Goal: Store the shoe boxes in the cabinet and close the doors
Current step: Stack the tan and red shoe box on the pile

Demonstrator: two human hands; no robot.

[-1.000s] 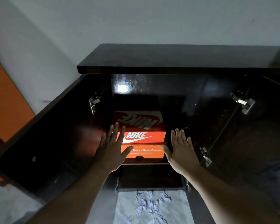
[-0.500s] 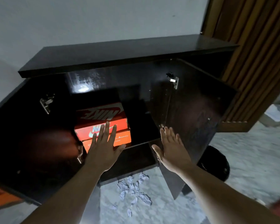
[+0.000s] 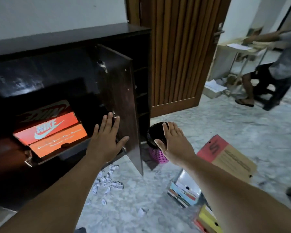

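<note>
Already the cabinet (image 3: 71,41) holds two orange shoe boxes (image 3: 54,132), more boxes (image 3: 225,158) lie on the floor. Both my left hand (image 3: 106,140) and right hand (image 3: 173,142) are flat, empty; swinging the door (image 3: 123,105) carelessly could pinch fingers.

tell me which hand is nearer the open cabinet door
Left. The left hand is spread right in front of the cabinet door; the right hand hovers apart to its right, over the bin.
</note>
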